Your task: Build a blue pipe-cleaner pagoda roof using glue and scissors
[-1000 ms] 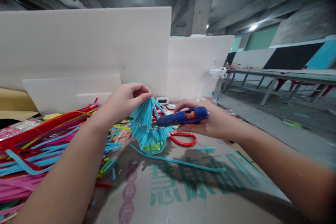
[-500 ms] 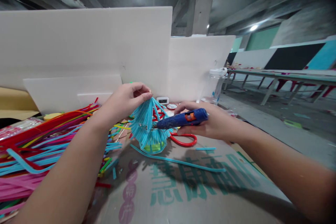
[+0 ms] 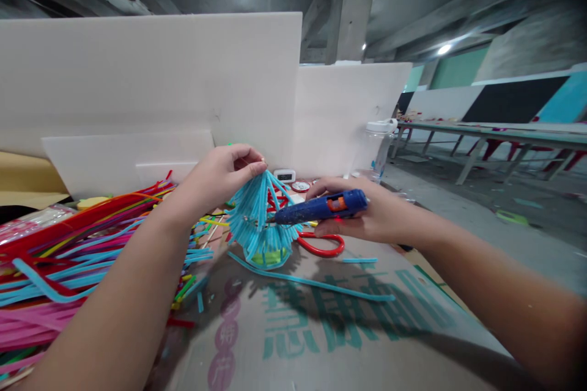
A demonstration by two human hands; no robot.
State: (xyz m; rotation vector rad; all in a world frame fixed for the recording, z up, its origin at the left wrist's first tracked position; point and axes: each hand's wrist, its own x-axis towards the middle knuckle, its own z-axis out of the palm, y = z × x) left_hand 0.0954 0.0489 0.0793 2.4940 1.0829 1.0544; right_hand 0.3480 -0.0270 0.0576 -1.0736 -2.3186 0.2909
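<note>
Head view: two bare forearms reach over a cardboard sheet [image 3: 321, 330] printed with teal characters. Left hand [image 3: 220, 174] is closed in a pinch on the gathered top of a blue pipe-cleaner bundle [image 3: 261, 220], whose strands fan downward and outward like a skirt over something yellow-green at its base. The bundle's long axis runs roughly upright, from the pinch down to the cardboard. Right hand [image 3: 367, 217] is clenched around a blue glue gun [image 3: 321, 208] with an orange trigger. The gun lies nearly level, its long axis pointing left, and its nozzle reaches the bundle's right side about midway down, below the left hand's pinch; whether the tip touches a strand cannot be told. So the bundle lies directly left of the right hand, along the gun's line.

Red-handled scissors [image 3: 323, 244] lie on the cardboard just under the gun. One loose blue pipe cleaner [image 3: 316, 284] lies in front of the bundle. A heap of coloured pipe cleaners [image 3: 68, 256] spreads at far left. White foam boards [image 3: 151, 85] stand behind.
</note>
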